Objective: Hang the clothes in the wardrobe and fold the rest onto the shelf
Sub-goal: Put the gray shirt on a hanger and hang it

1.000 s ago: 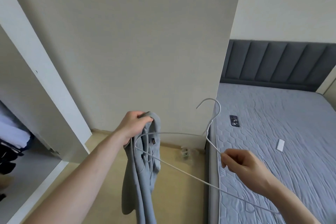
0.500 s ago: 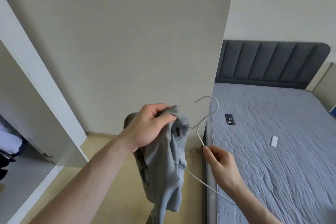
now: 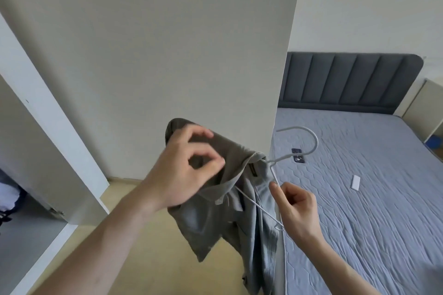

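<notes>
A grey collared shirt (image 3: 242, 218) hangs in front of me, with one arm of a white wire hanger (image 3: 311, 137) pushed in at its neck opening. The hanger's hook sticks out to the upper right. My left hand (image 3: 187, 172) is at the collar, thumb and forefinger meeting on the fabric, and cloth bunches up behind the fingers. Just right of the shirt, my right hand (image 3: 294, 206) pinches the hanger wire below the hook. The hanger's other arm runs down behind that hand.
A white wardrobe door (image 3: 155, 55) stands open straight ahead. The wardrobe interior (image 3: 9, 196) with folded clothes shows at the far left. On the right is a grey bed (image 3: 359, 223) with a phone (image 3: 298, 158) and a small white object (image 3: 355, 182) on it.
The hanger's arm has slid into the shirt's neck. My left hand rose and shifted right with the shirt, while my right hand drew in close to it.
</notes>
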### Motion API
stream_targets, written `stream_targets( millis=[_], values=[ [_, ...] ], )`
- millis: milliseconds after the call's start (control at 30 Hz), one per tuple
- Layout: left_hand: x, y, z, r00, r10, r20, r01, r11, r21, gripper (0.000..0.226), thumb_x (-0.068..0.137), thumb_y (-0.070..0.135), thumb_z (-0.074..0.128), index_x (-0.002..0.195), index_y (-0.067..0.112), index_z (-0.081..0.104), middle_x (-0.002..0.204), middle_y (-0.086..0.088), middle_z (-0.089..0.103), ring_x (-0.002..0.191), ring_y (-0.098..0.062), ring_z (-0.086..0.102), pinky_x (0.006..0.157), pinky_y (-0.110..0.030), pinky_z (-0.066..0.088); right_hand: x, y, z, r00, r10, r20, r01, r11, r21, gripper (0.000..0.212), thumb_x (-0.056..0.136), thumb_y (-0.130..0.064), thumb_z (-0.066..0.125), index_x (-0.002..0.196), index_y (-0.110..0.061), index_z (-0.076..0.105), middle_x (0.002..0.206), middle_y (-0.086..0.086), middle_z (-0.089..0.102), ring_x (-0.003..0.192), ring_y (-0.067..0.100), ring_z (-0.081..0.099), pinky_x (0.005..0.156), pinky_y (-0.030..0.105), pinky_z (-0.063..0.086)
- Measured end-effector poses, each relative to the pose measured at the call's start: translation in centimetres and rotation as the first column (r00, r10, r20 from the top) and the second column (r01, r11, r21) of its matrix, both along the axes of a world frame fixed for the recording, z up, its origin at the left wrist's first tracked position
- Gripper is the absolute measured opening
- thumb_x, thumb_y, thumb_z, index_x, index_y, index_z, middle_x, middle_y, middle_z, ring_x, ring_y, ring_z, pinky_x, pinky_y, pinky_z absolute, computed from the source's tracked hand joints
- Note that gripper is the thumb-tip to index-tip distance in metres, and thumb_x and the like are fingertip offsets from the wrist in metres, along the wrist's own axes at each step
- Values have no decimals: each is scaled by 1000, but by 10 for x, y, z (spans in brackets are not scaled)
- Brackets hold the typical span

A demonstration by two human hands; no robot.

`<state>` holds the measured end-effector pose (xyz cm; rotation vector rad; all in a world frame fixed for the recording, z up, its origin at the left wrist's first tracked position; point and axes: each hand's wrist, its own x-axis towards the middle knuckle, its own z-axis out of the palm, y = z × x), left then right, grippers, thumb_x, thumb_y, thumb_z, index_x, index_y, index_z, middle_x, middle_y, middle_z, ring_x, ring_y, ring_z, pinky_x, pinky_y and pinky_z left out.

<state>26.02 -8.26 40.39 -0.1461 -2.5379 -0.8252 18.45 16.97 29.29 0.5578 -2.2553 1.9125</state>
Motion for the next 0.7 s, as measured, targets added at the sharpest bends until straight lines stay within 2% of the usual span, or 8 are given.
stream_targets(
  millis=[67, 133, 200, 300, 433, 500, 567, 700],
  values=[
    [-12, -8, 13, 997, 15, -72, -25, 990, -136, 31, 89, 54, 65, 119, 44, 64, 138, 22, 43, 138, -3, 36, 114, -33, 31, 0, -3, 2, 1000, 15, 0, -15, 1000, -13, 62, 88, -55, 66, 56, -12, 33, 52, -3, 28, 50, 11, 27, 48, 24, 24],
    [-26, -15, 17, 1000, 5, -14, -9, 943, -332, 43, 95, 53, 59, 136, 40, 55, 137, 19, 48, 137, -4, 37, 122, -36, 19, 0, -5, 4, 1000, 24, -2, -24, 999, -34, 61, 87, -54, 66, 56, -14, 32, 51, -6, 28, 49, 10, 26, 47, 21, 25],
    [-36, -18, 19, 1000, -15, 10, 18, 922, -387, 29, 98, 49, 56, 121, 35, 66, 115, 20, 62, 114, -6, 52, 115, -34, 28, -2, -4, 2, 999, 43, -11, -44, 998, -38, 58, 87, -53, 67, 54, -17, 35, 50, -10, 30, 48, 7, 28, 47, 18, 26],
    [-44, -23, 18, 998, -55, -22, 45, 949, -313, 14, 97, 37, 63, 92, 28, 72, 83, 14, 62, 78, -9, 55, 76, -20, 37, -8, 3, -2, 998, 68, 3, -68, 998, -15, 55, 87, -55, 66, 56, -15, 47, 51, -9, 38, 49, 7, 34, 47, 20, 30],
    [-49, -26, 14, 994, -31, -101, -1, 952, -308, 11, 96, 31, 68, 89, 26, 74, 73, 9, 59, 69, -13, 54, 70, -32, 42, -25, 19, -8, 999, -15, 30, 15, 999, 28, 35, 91, -54, 60, 82, -23, 75, 77, -5, 73, 72, 9, 65, 67, 18, 49],
    [-51, -30, 14, 992, -18, -127, -18, 961, -275, 9, 96, 28, 69, 90, 25, 76, 71, 8, 59, 67, -14, 54, 70, -38, 46, -39, 30, -19, 980, -120, 159, 126, 992, -31, 34, 100, -48, 53, 91, -26, 77, 92, -6, 76, 88, 8, 68, 81, 20, 49],
    [-52, -34, 17, 989, -2, -151, -35, 970, -241, 9, 96, 26, 69, 90, 24, 76, 72, 7, 60, 67, -15, 56, 71, -41, 48, -51, 40, -36, 911, -166, 377, 217, 971, -96, 38, 108, -39, 43, 100, -23, 76, 104, -3, 77, 101, 15, 69, 92, 35, 49],
    [-50, -37, 22, 982, 1, -189, -50, 965, -257, 9, 95, 25, 71, 88, 23, 76, 68, 9, 57, 63, -11, 51, 69, -41, 46, -56, 40, -71, 761, -97, 642, 147, 989, -25, 30, 108, -27, 45, 108, -17, 73, 109, 3, 78, 100, 25, 69, 98, 48, 51]
  ],
)
